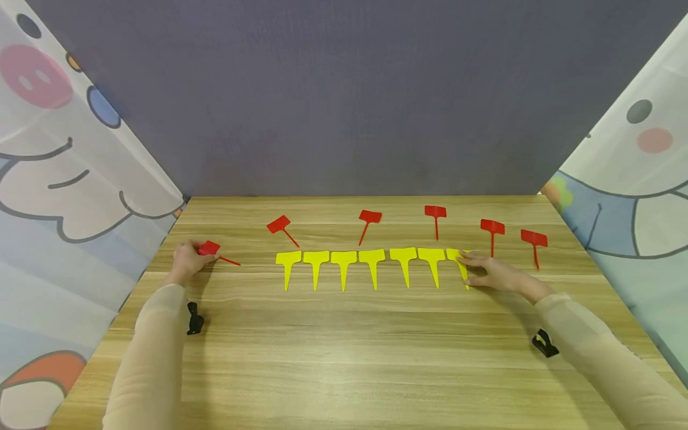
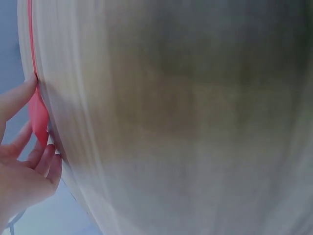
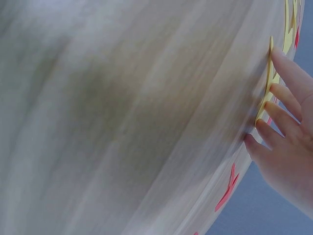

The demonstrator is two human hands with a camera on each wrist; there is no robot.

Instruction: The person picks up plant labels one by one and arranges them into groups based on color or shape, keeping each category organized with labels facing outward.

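Note:
In the head view, my left hand [image 1: 186,263] holds a red T-shaped plant label [image 1: 209,248] at the table's left side, its thin stem pointing right. The left wrist view shows the thumb by the stem of this red label [image 2: 38,115] and the fingers at its head. My right hand [image 1: 497,275] touches the rightmost yellow plant label [image 1: 454,254] with fairly straight fingertips, partly covering it. Several more yellow labels [image 1: 344,258] lie in a row to its left, heads away from me and points toward me. In the right wrist view, the fingertips lie along a yellow label's edge [image 3: 266,90].
Several red labels lie scattered behind the yellow row, among them one at the left [image 1: 279,224] and one at the far right [image 1: 534,238]. Small black objects rest by each forearm, left [image 1: 194,319] and right [image 1: 545,343]. A grey panel [image 1: 365,119] stands behind the wooden table [image 1: 344,358].

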